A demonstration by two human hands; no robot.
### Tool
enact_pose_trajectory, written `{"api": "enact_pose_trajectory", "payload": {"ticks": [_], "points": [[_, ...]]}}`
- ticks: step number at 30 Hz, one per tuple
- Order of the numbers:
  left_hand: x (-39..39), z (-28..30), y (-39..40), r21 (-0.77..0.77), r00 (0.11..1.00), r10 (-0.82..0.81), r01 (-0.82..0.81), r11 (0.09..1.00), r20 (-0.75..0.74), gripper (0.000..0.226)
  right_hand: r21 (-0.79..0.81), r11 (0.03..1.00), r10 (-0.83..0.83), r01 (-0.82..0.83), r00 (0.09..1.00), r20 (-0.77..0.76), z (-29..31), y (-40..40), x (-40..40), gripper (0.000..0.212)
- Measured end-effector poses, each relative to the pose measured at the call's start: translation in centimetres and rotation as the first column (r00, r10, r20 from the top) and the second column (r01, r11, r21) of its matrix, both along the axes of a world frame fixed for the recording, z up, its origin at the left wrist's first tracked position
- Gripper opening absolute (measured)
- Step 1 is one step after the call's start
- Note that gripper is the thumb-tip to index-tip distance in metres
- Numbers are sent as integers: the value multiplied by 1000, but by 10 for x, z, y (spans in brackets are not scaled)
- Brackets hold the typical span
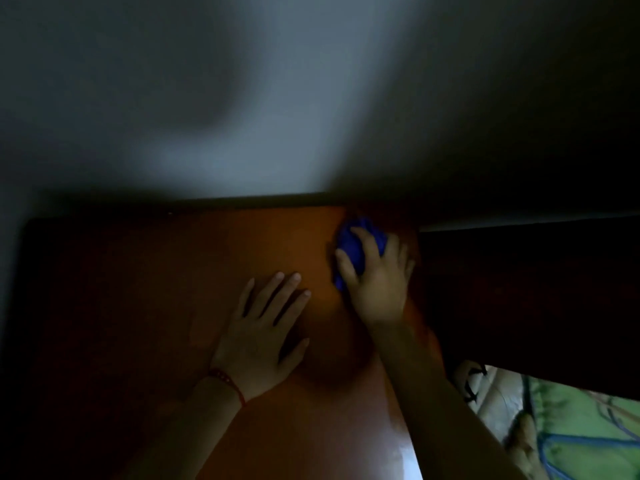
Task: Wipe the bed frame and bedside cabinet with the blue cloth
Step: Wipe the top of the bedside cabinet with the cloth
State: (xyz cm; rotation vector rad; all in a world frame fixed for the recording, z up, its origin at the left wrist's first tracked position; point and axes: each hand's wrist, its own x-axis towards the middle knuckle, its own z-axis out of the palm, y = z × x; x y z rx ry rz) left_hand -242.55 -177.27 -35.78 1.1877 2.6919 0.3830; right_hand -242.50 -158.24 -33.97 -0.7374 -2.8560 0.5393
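The orange-brown top of the bedside cabinet point(156, 306) fills the lower left in dim light. My right hand point(375, 282) presses a bunched blue cloth point(349, 240) onto the cabinet's far right corner, close to the wall. My left hand point(263, 327) lies flat on the cabinet top with fingers spread, just left of the right hand; a red string bracelet is on its wrist. To the right rises a dark panel, the bed frame point(519, 299), mostly lost in shadow.
A grey wall point(277, 98) stands behind the cabinet. Green patterned bedding point(571, 434) shows at the lower right below the dark panel. The cabinet's left edge fades into darkness.
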Motion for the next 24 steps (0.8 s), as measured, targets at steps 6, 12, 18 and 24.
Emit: {"api": "enact_pose_trajectory", "payload": {"ticks": [6, 12, 18, 24], "points": [[2, -2, -1, 1, 1000, 12, -12, 1000, -6, 57, 24, 1000, 1, -2, 1000, 6, -2, -22, 101, 49], [62, 11, -17, 20, 987, 161, -162, 987, 25, 57, 75, 992, 98, -100, 995, 23, -1, -12, 97, 49], [133, 8, -35, -120, 984, 167, -159, 980, 59, 58, -7, 999, 54, -54, 999, 5, -1, -31, 163, 51], [138, 5, -35, -110, 985, 174, -172, 979, 10, 59, 34, 993, 114, -114, 993, 7, -1, -40, 216, 45]]}}
